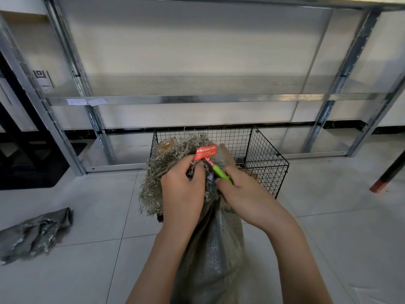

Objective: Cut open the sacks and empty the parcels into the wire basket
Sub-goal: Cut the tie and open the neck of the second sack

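Note:
A grey-green woven sack [215, 242] stands upright between my arms, its frayed neck bunched at the top. My left hand [183, 189] is shut on the gathered neck just below a red seal tag [205, 152]. My right hand [238, 191] grips a green-handled cutter [221, 172] whose tip meets the tie under the tag. Behind the sack sits the black wire basket [266, 159], where a brown parcel [168, 143] shows at the back left.
An empty, crumpled sack [35, 233] lies on the tiled floor at the left. Metal shelving [186, 99] runs along the wall behind the basket. A dark table leg with a red foot [385, 174] stands at the right.

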